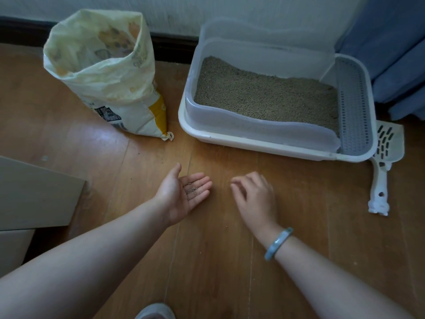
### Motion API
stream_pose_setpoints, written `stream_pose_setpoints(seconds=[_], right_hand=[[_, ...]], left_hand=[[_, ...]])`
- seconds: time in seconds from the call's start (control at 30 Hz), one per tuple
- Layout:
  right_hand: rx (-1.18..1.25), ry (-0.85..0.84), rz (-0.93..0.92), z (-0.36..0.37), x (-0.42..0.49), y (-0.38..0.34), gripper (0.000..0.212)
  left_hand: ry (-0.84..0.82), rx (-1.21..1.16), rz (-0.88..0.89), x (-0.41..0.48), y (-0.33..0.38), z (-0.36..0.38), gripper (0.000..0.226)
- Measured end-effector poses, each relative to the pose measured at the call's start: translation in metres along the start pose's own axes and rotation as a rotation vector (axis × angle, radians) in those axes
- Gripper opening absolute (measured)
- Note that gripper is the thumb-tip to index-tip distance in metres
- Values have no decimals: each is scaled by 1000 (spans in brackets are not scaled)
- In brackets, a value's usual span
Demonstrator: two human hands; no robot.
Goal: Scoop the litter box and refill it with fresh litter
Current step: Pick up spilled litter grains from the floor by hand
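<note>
Stray-grain cleanup, prob.: left hand (pixel 184 196) lay spread palm-up w/ grains (pixel 191 191), right hand (pixel 255 199) curled over floor (pixel 225 261), pinch unclear; next move needed tipping them into litter box (pixel 253 145).

The litter box (pixel 264 147) stands on the floor (pixel 207 261) by the wall (pixel 184 14), to the right. Litter (pixel 264 95) lies in it, and a grated step (pixel 351 107) fills its right end. The litter bag (pixel 108 72) stands upright to its left, apart from it. The scoop (pixel 381 166) lies on the floor at the box's near right corner. In front of both, the left hand (pixel 184 194) lies palm up with grains (pixel 192 191) on it. The right hand (pixel 255 199) is near it, to its right. A curtain (pixel 391 42) hangs behind the box's right end.
</note>
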State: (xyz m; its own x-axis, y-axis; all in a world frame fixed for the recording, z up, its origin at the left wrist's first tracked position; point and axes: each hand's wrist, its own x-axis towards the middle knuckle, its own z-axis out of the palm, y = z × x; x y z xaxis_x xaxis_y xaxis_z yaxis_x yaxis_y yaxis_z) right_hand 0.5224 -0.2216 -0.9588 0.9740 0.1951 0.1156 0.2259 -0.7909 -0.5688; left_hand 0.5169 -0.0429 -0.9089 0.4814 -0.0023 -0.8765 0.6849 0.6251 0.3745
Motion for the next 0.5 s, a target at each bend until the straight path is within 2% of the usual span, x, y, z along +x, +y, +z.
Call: stream_pose_setpoints(seconds=[0.07,0.17,0.3,0.5], right_hand=[[-123,-72,-1,-3,-5,21,10],[-203,-145,-100,-3,-10,31,13],[-220,-146,-147,2,-4,24,16],[-238,-141,-197,7,3,19,5]], left_hand=[[7,-9,2,-1,2,-2,61],[16,-20,10,0,6,-3,61],[17,-26,24,2,7,-2,62],[16,-35,24,5,8,-2,62]])
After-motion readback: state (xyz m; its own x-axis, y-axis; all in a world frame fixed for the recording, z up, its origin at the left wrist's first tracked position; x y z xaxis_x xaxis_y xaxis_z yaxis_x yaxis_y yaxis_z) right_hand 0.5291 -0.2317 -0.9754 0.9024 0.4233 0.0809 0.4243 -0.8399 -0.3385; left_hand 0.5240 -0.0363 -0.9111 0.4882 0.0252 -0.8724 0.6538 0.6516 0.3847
